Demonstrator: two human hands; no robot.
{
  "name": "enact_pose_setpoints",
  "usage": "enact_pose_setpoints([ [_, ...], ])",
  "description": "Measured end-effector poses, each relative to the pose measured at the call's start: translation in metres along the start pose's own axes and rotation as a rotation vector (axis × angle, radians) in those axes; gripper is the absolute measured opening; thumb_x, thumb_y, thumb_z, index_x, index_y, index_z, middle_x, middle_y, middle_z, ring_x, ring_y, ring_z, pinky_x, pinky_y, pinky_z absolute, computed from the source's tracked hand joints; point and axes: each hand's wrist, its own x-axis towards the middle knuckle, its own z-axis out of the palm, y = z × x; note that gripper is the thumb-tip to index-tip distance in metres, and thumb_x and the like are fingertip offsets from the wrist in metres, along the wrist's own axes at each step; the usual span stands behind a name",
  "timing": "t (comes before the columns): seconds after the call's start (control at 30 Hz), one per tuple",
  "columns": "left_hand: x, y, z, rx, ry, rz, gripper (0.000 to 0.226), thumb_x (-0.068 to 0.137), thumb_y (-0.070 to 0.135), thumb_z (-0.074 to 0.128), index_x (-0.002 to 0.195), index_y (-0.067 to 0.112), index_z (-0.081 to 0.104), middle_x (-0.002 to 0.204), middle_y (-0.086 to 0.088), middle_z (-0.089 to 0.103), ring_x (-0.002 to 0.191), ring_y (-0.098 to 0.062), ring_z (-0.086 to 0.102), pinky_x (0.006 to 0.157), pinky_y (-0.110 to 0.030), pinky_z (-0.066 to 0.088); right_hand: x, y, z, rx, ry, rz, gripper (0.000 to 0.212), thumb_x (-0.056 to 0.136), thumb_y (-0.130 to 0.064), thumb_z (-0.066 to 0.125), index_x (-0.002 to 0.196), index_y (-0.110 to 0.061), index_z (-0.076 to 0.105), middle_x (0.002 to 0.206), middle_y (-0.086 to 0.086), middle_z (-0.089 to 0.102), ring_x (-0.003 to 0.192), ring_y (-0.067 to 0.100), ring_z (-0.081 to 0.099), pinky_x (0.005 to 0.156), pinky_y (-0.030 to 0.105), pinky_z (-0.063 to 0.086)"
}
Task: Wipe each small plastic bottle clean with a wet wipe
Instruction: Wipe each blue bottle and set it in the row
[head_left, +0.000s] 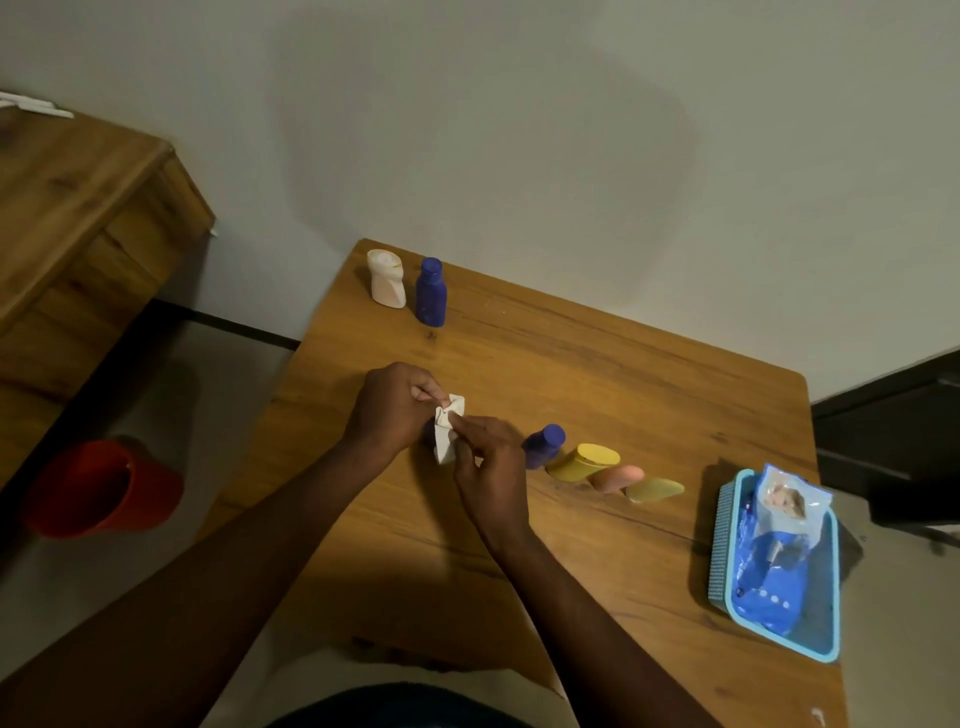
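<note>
Low light blurs fine detail. The wet wipe (448, 431) sits bunched over the table's middle, and what it wraps is almost wholly hidden; only a dark blue sliver (428, 433) shows at its 9 o'clock edge. The left hand (389, 410) curls round that bundle and pinches the wipe's top; the right hand (488, 467) pinches it from 4 o'clock.

At 3 o'clock of the hands lies a row: blue bottle (543, 444), yellow bottle (584, 462), pink bottle (615, 478), olive bottle (653, 490), labels unreadable. At 12 o'clock stand a white bottle (387, 280) and a second blue bottle (431, 293).

The wooden table (571, 364) meets a pale wall (519, 130). A blue basket (723, 545) holds a wipes packet (774, 561). A red bucket (104, 488) stands on the floor beside a wooden cabinet (78, 208).
</note>
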Motion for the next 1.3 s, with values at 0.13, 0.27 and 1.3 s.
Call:
enact_pose_setpoints([
  [0.13, 0.002, 0.000, 0.000, -0.008, -0.006, -0.021, 0.009, 0.086, 0.006, 0.075, 0.082, 0.013, 0.081, 0.085, 0.000, 0.078, 0.079, -0.008, 0.071, 0.076, -0.026, 0.058, 0.006, -0.001, 0.002, -0.186, -0.073, -0.053, 0.037, 0.091, -0.001, 0.060, 0.124, -0.012, 0.072, 0.115, 0.006, 0.068, 0.102, 0.015, 0.061, 0.082, 0.023, 0.048],
  [0.27, 0.004, 0.004, 0.004, 0.040, -0.018, -0.030, 0.009, 0.087, 0.007, 0.074, 0.084, 0.013, 0.080, 0.087, 0.001, 0.077, 0.081, -0.011, 0.071, 0.075, -0.028, 0.058, 0.009, 0.000, 0.005, -0.288, -0.118, -0.047, 0.039, 0.093, -0.006, 0.056, 0.131, -0.011, 0.064, 0.117, 0.010, 0.063, 0.101, 0.026, 0.060, 0.076, 0.041, 0.054],
  [1.3, 0.006, -0.005, 0.008, 0.089, -0.022, -0.038, 0.010, 0.085, 0.007, 0.075, 0.086, 0.015, 0.081, 0.089, 0.003, 0.077, 0.080, -0.008, 0.069, 0.072, -0.021, 0.053, -0.002, -0.023, 0.019, 0.255, -0.209, 0.310, 0.072, 0.082, -0.002, 0.051, 0.148, -0.029, 0.047, 0.144, -0.013, 0.054, 0.133, 0.005, 0.051, 0.114, 0.034, 0.043],
])
